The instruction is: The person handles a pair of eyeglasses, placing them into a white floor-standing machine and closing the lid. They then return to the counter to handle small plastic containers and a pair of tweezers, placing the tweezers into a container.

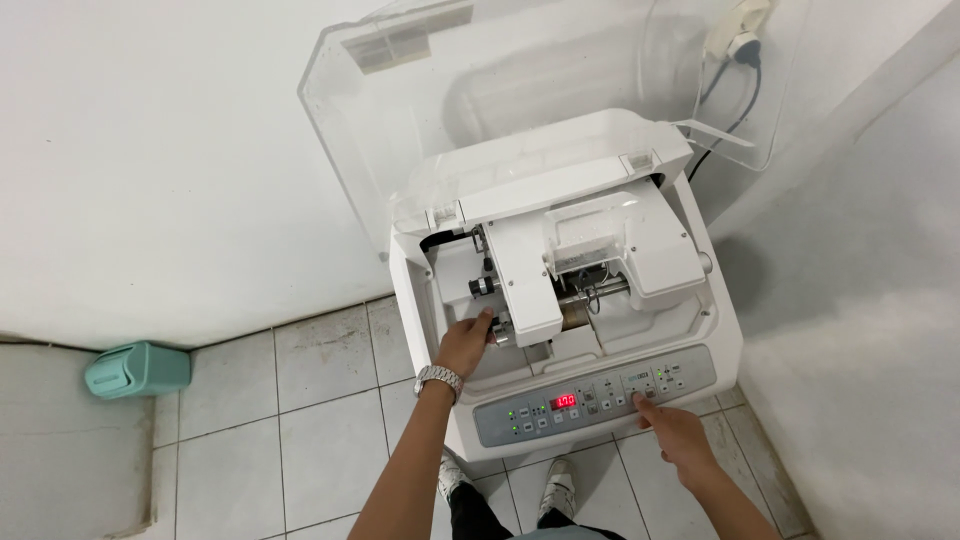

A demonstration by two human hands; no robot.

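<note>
Machine: a white, box-shaped benchtop machine with a grey button panel [560, 330] stands against the wall, its clear plastic hood [400, 120] tipped up and back, which leaves the inner chamber open to reach from above.
Left hand [466, 345]: reaches into the chamber, fingers curled together about a small dark knob or shaft end [497, 330] beside the white carriage block [525, 280]; whether it is truly gripped cannot be told.
Right hand [675, 428]: fingers folded, forefinger out, its tip on a key of the grey panel [610, 395] near the red number display [565, 401].
Wrist: a silver metal watch [440, 379] on the left.
Hidden: the metal cylinder [575, 312] is partly covered by the carriage; the key markings are too small to make out.
Cut off: both forearms, white shoes [560, 488], the wall plug [740, 30].
Floor: a mint-green plastic container [137, 369] lies on the tiles.
</note>
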